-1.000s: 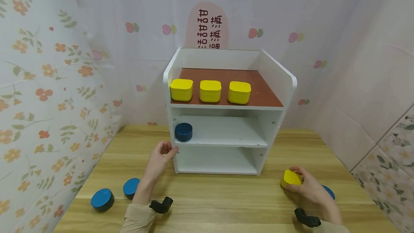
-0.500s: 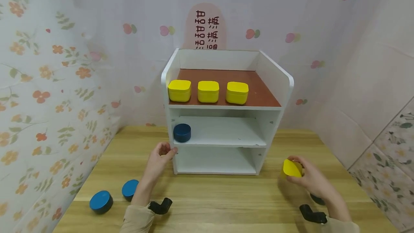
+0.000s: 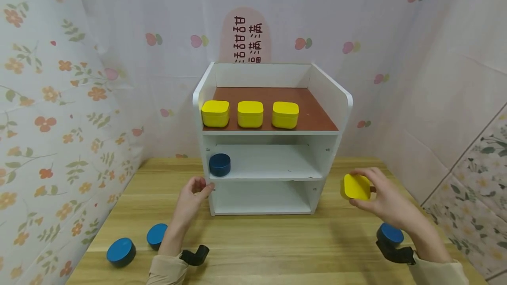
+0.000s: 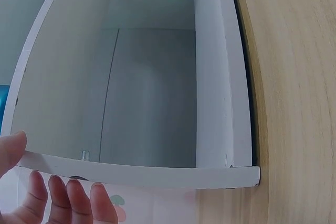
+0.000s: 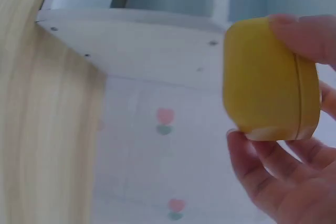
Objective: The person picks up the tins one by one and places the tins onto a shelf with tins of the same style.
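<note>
My right hand point(image 3: 390, 199) holds a yellow square box with rounded corners point(image 3: 355, 187) up off the table, right of the white shelf unit point(image 3: 273, 134). The right wrist view has the thumb on one side of the box point(image 5: 262, 80) and fingers on the other. At the unit's left side, my left hand point(image 3: 189, 201) pinches the edge of the side panel point(image 4: 142, 174), thumb on one face and fingers on the other. Three similar yellow boxes point(image 3: 250, 114) stand in a row on the brown top shelf. On the middle shelf, at its left end, is a dark blue round tin point(image 3: 219, 164).
Two blue-lidded round tins point(image 3: 121, 252) lie on the wooden table point(image 3: 269, 250) at the left, one partly behind my left forearm. Another blue tin point(image 3: 391, 233) sits by my right wrist. A floral curtain point(image 3: 170, 82) hangs behind the unit.
My right hand has lifted the yellow box off the table, uncovering more of the blue tin near that wrist. My left hand stays on the panel. The head view has shifted slightly.
</note>
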Tool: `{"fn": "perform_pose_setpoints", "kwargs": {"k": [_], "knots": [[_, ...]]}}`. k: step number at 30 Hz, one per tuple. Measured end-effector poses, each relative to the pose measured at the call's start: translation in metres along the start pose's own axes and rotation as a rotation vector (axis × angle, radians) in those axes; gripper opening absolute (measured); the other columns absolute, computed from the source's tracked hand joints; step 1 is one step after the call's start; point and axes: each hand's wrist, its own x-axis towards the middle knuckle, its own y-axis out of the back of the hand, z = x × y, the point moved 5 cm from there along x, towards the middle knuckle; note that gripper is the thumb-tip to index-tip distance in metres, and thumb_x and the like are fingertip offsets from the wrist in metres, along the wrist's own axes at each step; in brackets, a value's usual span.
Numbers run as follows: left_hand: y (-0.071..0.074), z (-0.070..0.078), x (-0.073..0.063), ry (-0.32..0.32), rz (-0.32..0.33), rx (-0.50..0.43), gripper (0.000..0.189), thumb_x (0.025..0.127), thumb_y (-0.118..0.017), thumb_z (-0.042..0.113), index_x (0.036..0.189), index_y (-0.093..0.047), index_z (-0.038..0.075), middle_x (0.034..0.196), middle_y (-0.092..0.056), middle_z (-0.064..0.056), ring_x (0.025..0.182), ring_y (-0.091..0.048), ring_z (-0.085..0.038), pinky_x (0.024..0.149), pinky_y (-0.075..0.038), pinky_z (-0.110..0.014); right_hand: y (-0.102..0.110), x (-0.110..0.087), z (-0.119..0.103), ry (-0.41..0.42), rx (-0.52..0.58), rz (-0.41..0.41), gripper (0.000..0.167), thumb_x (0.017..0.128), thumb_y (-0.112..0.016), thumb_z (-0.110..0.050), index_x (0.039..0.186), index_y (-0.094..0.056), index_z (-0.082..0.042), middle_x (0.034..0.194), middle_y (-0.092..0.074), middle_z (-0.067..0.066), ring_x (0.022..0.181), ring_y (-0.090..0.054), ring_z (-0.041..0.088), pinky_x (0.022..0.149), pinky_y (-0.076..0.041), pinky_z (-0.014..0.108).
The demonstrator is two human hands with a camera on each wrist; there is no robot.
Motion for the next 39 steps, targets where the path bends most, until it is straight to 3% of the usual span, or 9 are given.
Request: {"fn": "perform_pose_setpoints", "kwargs": {"k": [2,9,18,24,33,39], "knots": [[0.000,-0.001,0.001,-0.002,0.003,-0.002,0.028,0.095,-0.066,0.021,0.109,-0.051,0.002,0.102,-0.051,-0.008,0.098,-0.045,-0.021,0.078,-0.038,-0.031,0.007,0.005,-0.010,0.056,-0.025,0.021,0.066,0.075,-0.086,-0.012,0.130,-0.050,-0.007,0.120,-0.051,0.008,0.097,-0.052,0.023,0.080,-0.053,0.049],[0.001,-0.004,0.000,-0.028,0.017,-0.013,0.029,0.094,-0.069,0.023,0.108,-0.052,0.003,0.101,-0.052,-0.009,0.097,-0.046,-0.022,0.078,-0.039,-0.031,0.025,0.026,-0.048,0.239,-0.104,0.060,0.071,0.067,-0.090,-0.006,0.128,-0.053,-0.008,0.117,-0.052,-0.001,0.092,-0.051,0.011,0.077,-0.051,0.021],[0.002,-0.001,-0.001,-0.044,0.028,-0.007,0.029,0.093,-0.069,0.023,0.106,-0.052,0.003,0.098,-0.052,-0.010,0.095,-0.047,-0.023,0.076,-0.039,-0.031,0.042,0.053,-0.090,0.419,-0.124,0.016,0.071,0.065,-0.090,-0.005,0.126,-0.054,-0.009,0.116,-0.052,-0.003,0.094,-0.051,0.010,0.077,-0.050,0.019],[0.003,-0.001,0.000,-0.050,0.028,-0.001,0.030,0.093,-0.069,0.024,0.106,-0.052,0.003,0.099,-0.051,-0.010,0.094,-0.046,-0.023,0.075,-0.038,-0.030,0.051,0.070,-0.108,0.470,-0.175,-0.029,0.070,0.066,-0.089,-0.008,0.126,-0.052,-0.009,0.116,-0.051,-0.003,0.094,-0.050,0.008,0.074,-0.053,0.025],[0.000,0.000,-0.002,-0.059,0.021,-0.029,0.030,0.093,-0.069,0.023,0.107,-0.052,0.003,0.097,-0.051,-0.008,0.093,-0.046,-0.021,0.074,-0.040,-0.028,0.068,0.090,-0.131,0.508,-0.207,-0.079,0.069,0.068,-0.089,-0.009,0.126,-0.053,-0.011,0.114,-0.054,-0.001,0.091,-0.052,0.012,0.074,-0.051,0.026],[-0.001,-0.002,-0.001,-0.066,0.022,-0.040,0.028,0.093,-0.070,0.021,0.106,-0.052,0.003,0.095,-0.050,-0.009,0.091,-0.046,-0.022,0.074,-0.040,-0.027,0.078,0.108,-0.141,0.457,-0.220,-0.114,0.065,0.069,-0.089,-0.008,0.124,-0.054,-0.009,0.112,-0.057,0.001,0.093,-0.053,0.015,0.078,-0.051,0.032]]}}
